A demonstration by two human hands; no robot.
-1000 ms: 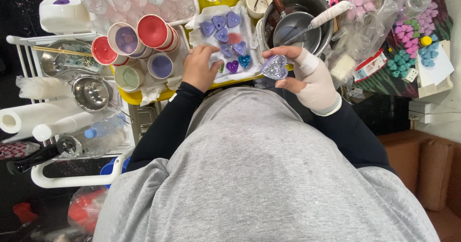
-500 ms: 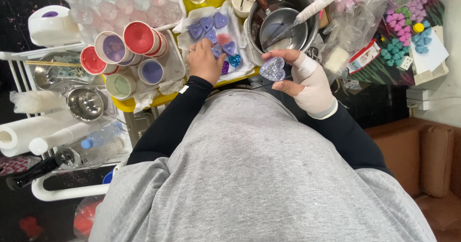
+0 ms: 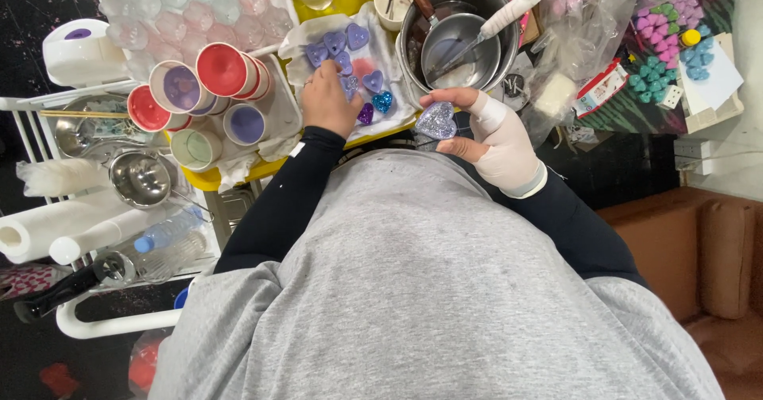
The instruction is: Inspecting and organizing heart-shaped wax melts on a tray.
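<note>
My right hand, wrapped in a white bandage, holds a glittery pale purple heart between thumb and fingers, close to my grey shirt. My left hand rests on a white cloth-lined tray that carries several small purple, pink and blue hearts; its fingers touch the hearts near the tray's middle. Whether it grips one is hidden by the hand itself.
Several paper cups of coloured wax stand left of the tray. A metal pot with a small pan and white-handled tool sits behind my right hand. Clear moulds, plastic bags, steel bowls and paper rolls crowd the yellow table.
My left hand has moved up onto the hearts on the tray. My right hand keeps the glittery heart in much the same place. The camera view shifted slightly.
</note>
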